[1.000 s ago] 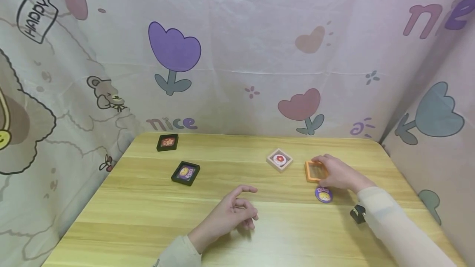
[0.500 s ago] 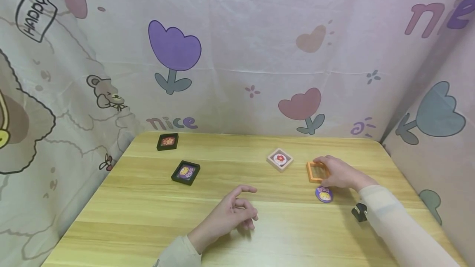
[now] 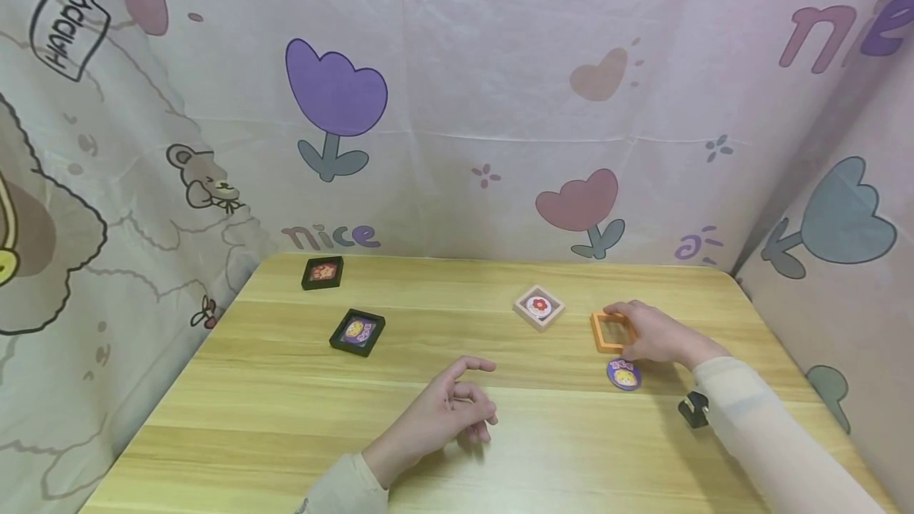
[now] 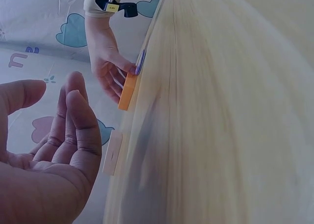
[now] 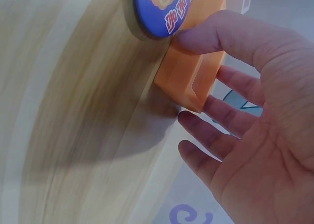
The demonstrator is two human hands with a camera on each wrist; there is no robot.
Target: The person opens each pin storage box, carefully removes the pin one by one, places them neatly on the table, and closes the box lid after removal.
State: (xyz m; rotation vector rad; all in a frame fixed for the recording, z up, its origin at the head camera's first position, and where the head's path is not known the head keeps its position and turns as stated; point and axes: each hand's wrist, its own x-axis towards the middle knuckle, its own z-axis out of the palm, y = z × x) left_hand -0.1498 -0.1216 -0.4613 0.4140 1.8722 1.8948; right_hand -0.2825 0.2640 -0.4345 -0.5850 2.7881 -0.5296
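My right hand [image 3: 660, 333] holds a small orange square frame [image 5: 179, 64] on the right side of the table, thumb on its near side and fingers on the far side. The wood grain shows through the frame's middle. Just in front of the frame and by the thumb lies a round purple badge [image 3: 624, 374] with a yellow cartoon face and lettering. My left hand [image 3: 435, 411] hovers low over the table's front middle, fingers loosely bent and holding nothing. Left of the orange frame, a pale pink square frame [image 3: 524, 308] contains a white badge [image 3: 531, 309] with a red flower.
Two black square frames stand at the left: a rear frame [image 3: 308, 285] with a red-orange picture, and a nearer frame [image 3: 362, 351] with a purple badge inside. A small black device [image 3: 691, 411] sits at my right cuff. Printed curtains [image 3: 464, 62] border the wooden table [image 3: 271, 411].
My right hand and the orange frame have shifted very slightly right, the thumb sliding a little the same way. My left hand keeps its pose.
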